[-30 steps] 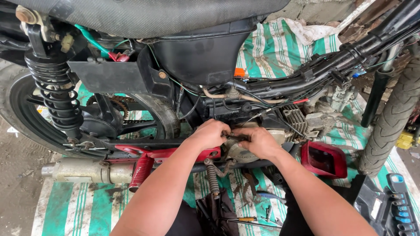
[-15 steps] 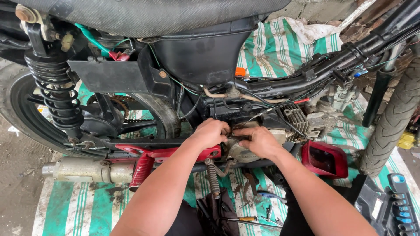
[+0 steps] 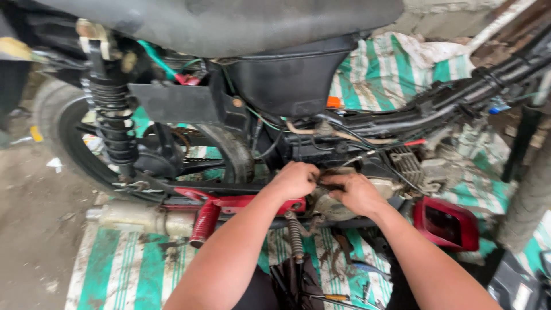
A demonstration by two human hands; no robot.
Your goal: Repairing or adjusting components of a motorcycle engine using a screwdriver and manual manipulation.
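Observation:
A motorcycle stands side-on in front of me, with a grey seat on top and its engine case low in the middle. My left hand and my right hand meet at the top of that case, fingers curled around a small dark part between them. What the part is stays hidden under my fingers. A red frame bracket runs just below my left wrist, and a coil spring hangs beneath it.
The rear wheel and black shock absorber are at the left, with the exhaust pipe below. A red cover lies at the right. A green striped tarp covers the ground. Hand tools lie between my arms.
Both hands stay at the same spot on the engine case; the view has shifted only slightly.

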